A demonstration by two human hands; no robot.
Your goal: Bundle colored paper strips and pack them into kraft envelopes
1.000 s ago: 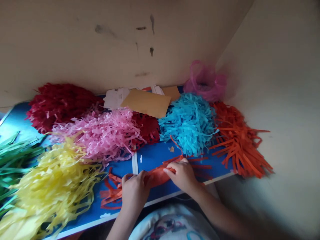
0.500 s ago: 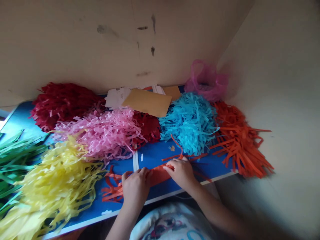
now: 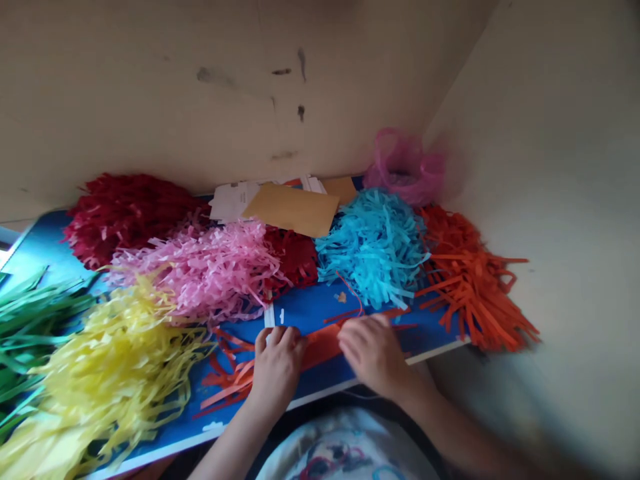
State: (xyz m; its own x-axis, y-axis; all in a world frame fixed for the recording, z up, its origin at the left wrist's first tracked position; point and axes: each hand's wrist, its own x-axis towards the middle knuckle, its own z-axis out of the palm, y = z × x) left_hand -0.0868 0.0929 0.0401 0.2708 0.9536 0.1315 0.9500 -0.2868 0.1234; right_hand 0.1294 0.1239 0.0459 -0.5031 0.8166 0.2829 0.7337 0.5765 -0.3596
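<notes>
Near the front edge of the blue table (image 3: 306, 303), you have both hands on a fringed orange paper (image 3: 321, 345), which stretches across the tabletop between them. Your left hand (image 3: 277, 360) bends its fingers over the paper, with cut strips fanning out past it; your right hand (image 3: 377, 353) lies over it further right (a little blurred). I cannot tell whether either hand's fingers pinch it. Beyond your right hand sits a light-blue fringe pile (image 3: 375, 247); yellow fringe (image 3: 120, 360) lies to your left.
</notes>
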